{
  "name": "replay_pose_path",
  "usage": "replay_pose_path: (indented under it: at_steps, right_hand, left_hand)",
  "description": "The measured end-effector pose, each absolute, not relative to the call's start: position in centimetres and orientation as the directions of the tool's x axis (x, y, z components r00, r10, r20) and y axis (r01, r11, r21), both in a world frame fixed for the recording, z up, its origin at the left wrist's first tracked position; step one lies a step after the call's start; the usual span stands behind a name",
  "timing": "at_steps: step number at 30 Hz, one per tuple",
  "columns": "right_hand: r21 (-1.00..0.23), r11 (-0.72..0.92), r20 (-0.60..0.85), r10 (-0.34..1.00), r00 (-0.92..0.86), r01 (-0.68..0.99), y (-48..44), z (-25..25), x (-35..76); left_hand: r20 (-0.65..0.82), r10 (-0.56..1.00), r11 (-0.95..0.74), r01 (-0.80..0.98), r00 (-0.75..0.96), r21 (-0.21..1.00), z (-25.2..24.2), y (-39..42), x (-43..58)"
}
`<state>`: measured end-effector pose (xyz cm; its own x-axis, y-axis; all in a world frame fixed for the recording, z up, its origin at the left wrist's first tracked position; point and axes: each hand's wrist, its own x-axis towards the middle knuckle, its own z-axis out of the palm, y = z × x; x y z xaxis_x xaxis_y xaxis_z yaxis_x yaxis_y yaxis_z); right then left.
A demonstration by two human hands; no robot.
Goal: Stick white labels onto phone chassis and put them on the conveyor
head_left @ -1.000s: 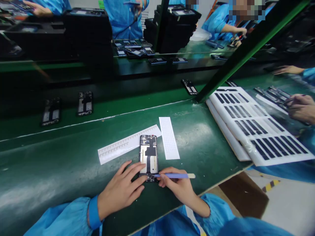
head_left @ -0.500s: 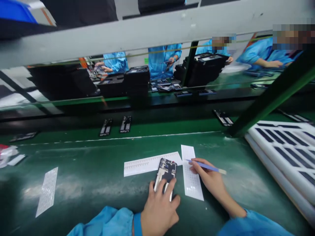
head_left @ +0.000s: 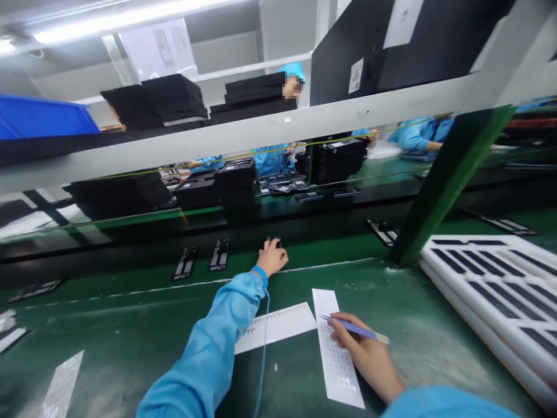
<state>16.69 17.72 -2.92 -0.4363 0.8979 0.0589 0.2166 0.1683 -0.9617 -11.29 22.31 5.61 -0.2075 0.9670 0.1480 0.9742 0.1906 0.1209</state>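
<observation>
Two hands busy: left hand [head_left: 272,259] is stretched far out, fingers curled shut over a dark phone [head_left: 274,239] that is mostly hidden under the grip, with spare phones [head_left: 219,254] lying left of it. Right hand [head_left: 368,357] pinches a blue stick [head_left: 353,329], whose tip points left from the grip over a white dotted strip [head_left: 337,371] lying beneath that hand. White sheet [head_left: 282,325] sits just left of the strip, and white trays [head_left: 491,278] are well off to its right.
</observation>
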Motion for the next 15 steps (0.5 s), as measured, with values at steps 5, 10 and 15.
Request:
replay_pose_path:
  at_steps: [5,10,15]
  right_hand:
    - [-0.967,0.176,0.089,0.911,-0.403,0.184,17.5,-2.0,16.7]
    - [-0.992,0.122,0.102,0.931,-0.350,0.035,18.3,-1.2,16.6]
    - [-0.999,0.033,0.042,0.941,-0.335,-0.032,18.3,0.1,17.0]
  left_hand:
    - [0.060,0.901,0.421,0.898,-0.430,0.127,5.3,19.8,-18.0]
    - [-0.038,0.751,0.659,0.745,-0.659,0.098,4.9,15.9,-24.3]
    - [0.104,0.848,0.502,0.850,-0.520,0.161,6.8,14.4,-25.1]
